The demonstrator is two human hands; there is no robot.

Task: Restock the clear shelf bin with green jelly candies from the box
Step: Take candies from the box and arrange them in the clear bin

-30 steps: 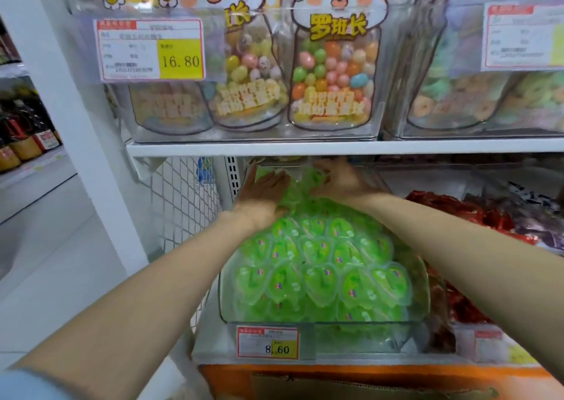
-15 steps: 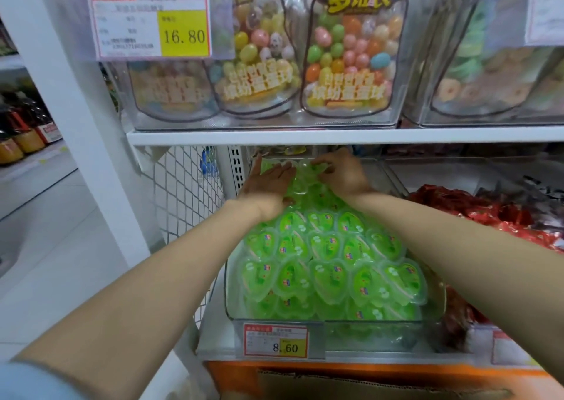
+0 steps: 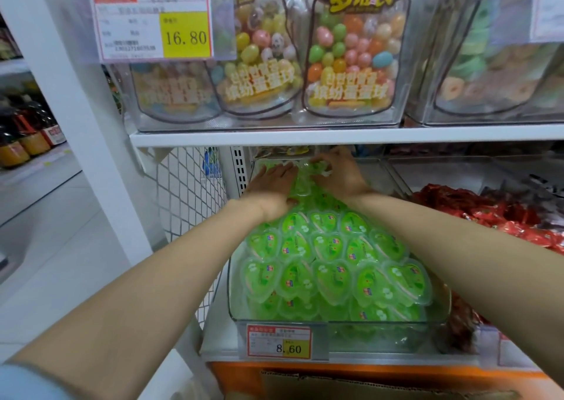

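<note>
Green jelly candies [image 3: 332,265] in heart-shaped cups fill the clear shelf bin [image 3: 381,335], heaped above its rim on the lower shelf, under the white shelf board [image 3: 335,135]. Both bare forearms stretch forward over the heap to its far end. The left hand [image 3: 271,186] lies palm down with straight fingers, flat on the far-left cups. The right hand [image 3: 341,176], just beside it, bends its fingers over the farthest cups; whether it pinches one I cannot tell. A price tag [image 3: 279,341] reading 8.60 sits on the bin's near face, red packets [image 3: 488,213] lie to the right, and a cardboard box [image 3: 381,387] shows below.
</note>
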